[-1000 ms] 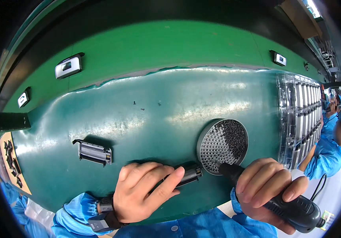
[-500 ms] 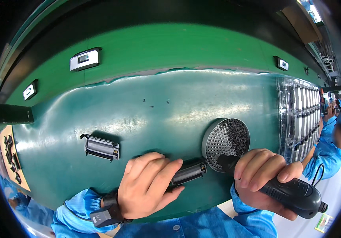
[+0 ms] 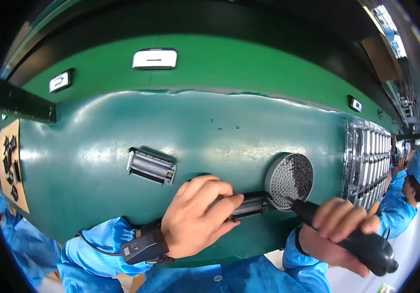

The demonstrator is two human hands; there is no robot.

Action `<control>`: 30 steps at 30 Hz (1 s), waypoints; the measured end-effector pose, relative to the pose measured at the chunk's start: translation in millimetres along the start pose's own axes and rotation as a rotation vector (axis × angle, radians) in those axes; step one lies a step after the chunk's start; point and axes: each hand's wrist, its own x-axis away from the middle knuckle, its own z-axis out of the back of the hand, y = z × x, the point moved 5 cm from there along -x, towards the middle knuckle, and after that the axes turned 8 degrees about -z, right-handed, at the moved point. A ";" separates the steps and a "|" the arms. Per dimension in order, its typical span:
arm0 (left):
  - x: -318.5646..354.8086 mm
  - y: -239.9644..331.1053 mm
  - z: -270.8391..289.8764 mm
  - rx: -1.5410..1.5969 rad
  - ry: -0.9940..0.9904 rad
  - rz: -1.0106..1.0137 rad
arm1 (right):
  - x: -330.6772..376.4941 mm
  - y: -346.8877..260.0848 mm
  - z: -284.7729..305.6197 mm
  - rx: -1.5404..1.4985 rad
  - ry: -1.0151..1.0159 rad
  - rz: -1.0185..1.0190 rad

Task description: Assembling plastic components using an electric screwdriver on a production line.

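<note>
Pretty bright, even overhead light here — it throws soft white glare patches across the glossy green work surface (image 3: 249, 141), strongest toward the left and along the far edge, while shadows stay short and soft, like the small one under the left hand (image 3: 195, 217) and beside the ribbed grey part (image 3: 151, 167). Heavy fisheye warp bends the table edge into a curve and the corners go fully black, with a blown-out window strip at the top right. The centre's reasonably sharp, but the right hand (image 3: 339, 229) and the far right rim look a bit smeared — details there are soft.
</note>
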 end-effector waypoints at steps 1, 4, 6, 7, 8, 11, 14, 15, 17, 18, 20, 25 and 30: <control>3.1 -0.1 1.3 0.017 -0.005 -0.025 | 3.6 -12.3 -7.4 -0.001 0.025 0.019; 17.1 -8.5 4.7 0.039 0.033 -0.034 | 21.1 -4.2 -47.0 -0.017 0.002 -0.027; 27.4 -14.3 6.0 0.068 0.044 -0.037 | 37.3 13.0 -70.6 0.024 -0.014 -0.069; 31.6 -18.9 7.3 0.067 0.046 -0.025 | 39.7 17.9 -75.3 0.019 -0.017 -0.080; 35.4 -22.8 8.5 0.054 0.051 -0.034 | 41.4 23.7 -82.3 0.033 -0.077 -0.122; 43.7 -31.5 8.9 0.037 0.064 -0.033 | 45.5 39.9 -95.0 0.034 -0.152 -0.180; 47.8 -36.3 10.0 0.046 0.076 -0.036 | 50.1 48.8 -100.4 0.021 -0.147 -0.163; 48.5 -37.2 9.8 0.046 0.072 -0.043 | 50.6 49.6 -101.6 0.024 -0.155 -0.169; 50.6 -38.7 9.9 0.048 0.069 -0.051 | 50.0 50.4 -102.2 0.028 -0.164 -0.176; 51.5 -39.2 10.2 0.043 0.071 -0.054 | 49.2 51.9 -104.2 -0.037 -0.226 -0.204; 52.2 -38.7 11.6 0.037 0.073 -0.058 | 47.9 53.0 -106.2 -0.103 -0.288 -0.229; 50.0 -36.2 11.8 0.031 0.069 -0.046 | 46.7 51.8 -106.0 -0.106 -0.320 -0.230; 48.2 -33.9 11.1 0.033 0.076 -0.049 | 45.1 48.3 -105.1 -0.107 -0.292 -0.228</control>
